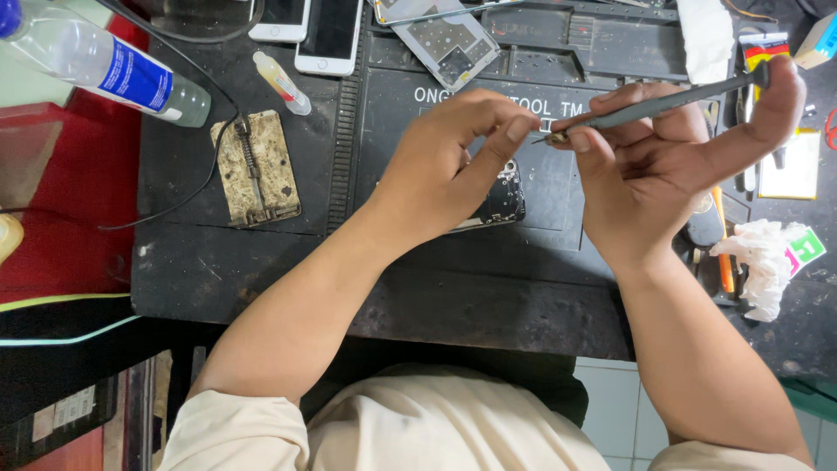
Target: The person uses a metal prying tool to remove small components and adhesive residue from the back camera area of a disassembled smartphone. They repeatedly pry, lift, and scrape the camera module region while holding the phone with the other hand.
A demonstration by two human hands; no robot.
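Our right hand (663,166) grips a screwdriver (663,105) lying nearly level, tip pointing left toward our left hand (453,161), whose fingertips pinch at that tip above the opened phone (504,199) on the worktop (261,262).

A slim grey screwdriver (663,105) is held nearly level above the black work mat's (453,288) middle, its tip pinched.

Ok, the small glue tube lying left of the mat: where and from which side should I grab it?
Pinch the small glue tube across its clear middle body, coming straight down from above. It lies flat and slanted, its tip toward the worn metal holder, with bare table on both long sides. The white phones crowd its upper end, so avoid that end.
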